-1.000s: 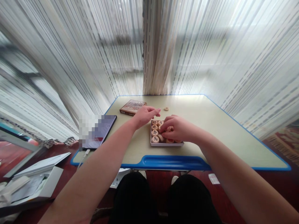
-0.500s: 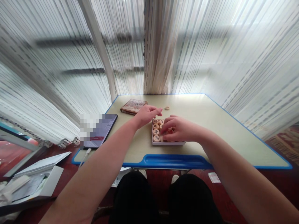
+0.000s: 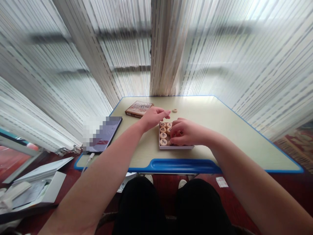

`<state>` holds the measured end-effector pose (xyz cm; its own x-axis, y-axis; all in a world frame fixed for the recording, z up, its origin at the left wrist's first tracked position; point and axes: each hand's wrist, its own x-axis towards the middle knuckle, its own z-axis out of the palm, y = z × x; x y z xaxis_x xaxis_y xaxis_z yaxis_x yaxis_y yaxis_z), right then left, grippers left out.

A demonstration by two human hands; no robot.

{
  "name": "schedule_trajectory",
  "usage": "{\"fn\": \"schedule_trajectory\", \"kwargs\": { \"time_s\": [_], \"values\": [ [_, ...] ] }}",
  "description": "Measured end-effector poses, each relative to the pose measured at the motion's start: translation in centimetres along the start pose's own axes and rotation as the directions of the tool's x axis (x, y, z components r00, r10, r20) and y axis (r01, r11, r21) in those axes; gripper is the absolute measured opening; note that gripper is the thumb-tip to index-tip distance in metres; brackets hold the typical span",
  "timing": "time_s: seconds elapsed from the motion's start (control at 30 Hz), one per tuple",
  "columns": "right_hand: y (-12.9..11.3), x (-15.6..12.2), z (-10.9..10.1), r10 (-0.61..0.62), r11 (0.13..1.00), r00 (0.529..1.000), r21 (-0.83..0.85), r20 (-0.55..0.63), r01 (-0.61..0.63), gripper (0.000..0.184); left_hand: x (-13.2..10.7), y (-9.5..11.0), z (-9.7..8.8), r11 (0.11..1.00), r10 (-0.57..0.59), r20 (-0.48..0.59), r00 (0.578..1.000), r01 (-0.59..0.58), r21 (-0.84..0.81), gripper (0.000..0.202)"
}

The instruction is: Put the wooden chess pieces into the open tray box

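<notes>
My right hand point(image 3: 187, 131) reaches into a shallow open box point(image 3: 176, 147) of round wooden Chinese chess pieces. Its fingers are curled around a Chinese chess piece point(image 3: 169, 143), mostly hidden under the fingertips, beside the piece marked 馬 point(image 3: 163, 142). Other pieces with black characters fill the box's left column; the hand covers much of the right side. My left hand point(image 3: 156, 117) hovers over the box's far left corner with fingers stretched out, holding nothing visible. A single Chinese chess piece point(image 3: 174, 110) lies on the table just beyond its fingertips.
A brown patterned box lid point(image 3: 138, 108) lies at the table's back left. A tablet point(image 3: 107, 135) with a white cable point(image 3: 91, 156) rests at the left edge. The pale table point(image 3: 239, 143) has a blue rim and front tray point(image 3: 183, 165). An open white box point(image 3: 52, 186) stands lower left.
The piece under my right fingertips has tipped from standing on edge to lying flatter in the box. My left hand stays nearly in place; the whole view has shifted slightly.
</notes>
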<state>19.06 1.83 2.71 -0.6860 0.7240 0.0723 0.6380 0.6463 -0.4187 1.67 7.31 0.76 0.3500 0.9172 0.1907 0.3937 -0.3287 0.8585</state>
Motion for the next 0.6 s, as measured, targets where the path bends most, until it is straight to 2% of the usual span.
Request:
{"fn": "schedule_trajectory", "kwargs": {
  "time_s": [0.43, 0.6],
  "values": [
    [0.54, 0.45, 0.45, 0.006, 1.000, 1.000, -0.026, -0.022, -0.006, 0.007, -0.07, 0.09, -0.04, 1.000, 0.000, -0.008, 1.000, 0.000, -0.011, 0.044],
    [0.57, 0.37, 0.57, -0.054, 0.998, 0.998, 0.018, 0.019, 0.054, 0.014, -0.08, 0.14, -0.03, 1.000, 0.006, -0.014, 1.000, -0.006, 0.001, 0.044]
  ]
}}
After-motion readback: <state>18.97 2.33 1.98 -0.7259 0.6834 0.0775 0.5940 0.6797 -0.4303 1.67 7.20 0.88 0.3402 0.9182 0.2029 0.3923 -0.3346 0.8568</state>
